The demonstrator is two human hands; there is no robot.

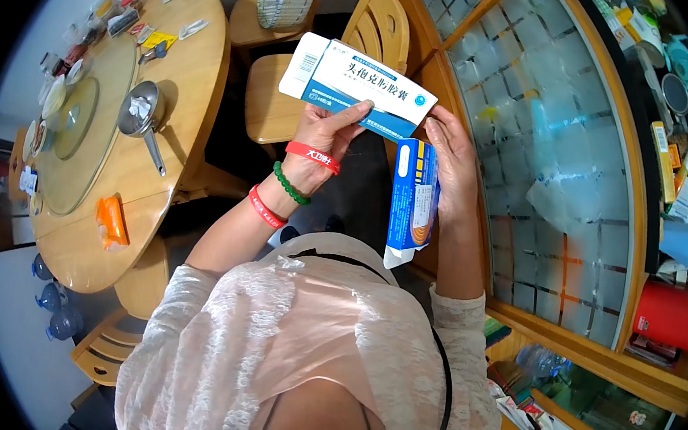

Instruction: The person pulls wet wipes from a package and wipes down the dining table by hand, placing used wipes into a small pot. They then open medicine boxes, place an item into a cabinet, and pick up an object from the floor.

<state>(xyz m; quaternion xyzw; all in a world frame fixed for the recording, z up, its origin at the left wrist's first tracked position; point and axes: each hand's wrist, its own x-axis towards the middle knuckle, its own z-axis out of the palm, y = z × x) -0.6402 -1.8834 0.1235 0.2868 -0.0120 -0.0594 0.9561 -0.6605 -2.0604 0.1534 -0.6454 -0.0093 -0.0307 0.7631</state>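
A white and blue medicine box (370,88) with dark printed characters is held up in front of me, tilted down to the right. My left hand (336,129) grips it from below, thumb across its lower front edge. Beside its right end is my right hand (452,155), with fingertips against the box's corner. A second box (414,196), blue with yellow and orange marks, hangs upright between my right palm and thumb, a white flap open at its bottom. Red wristbands and a green bead bracelet (290,183) circle my left wrist.
On the left stands a round wooden table (185,25) bearing a metal pan (141,108), an orange packet (111,222) and jars. Wooden chairs (269,88) stand behind and below it. To the right are a glass-paned door (558,159), cluttered shelves and a red box (673,315).
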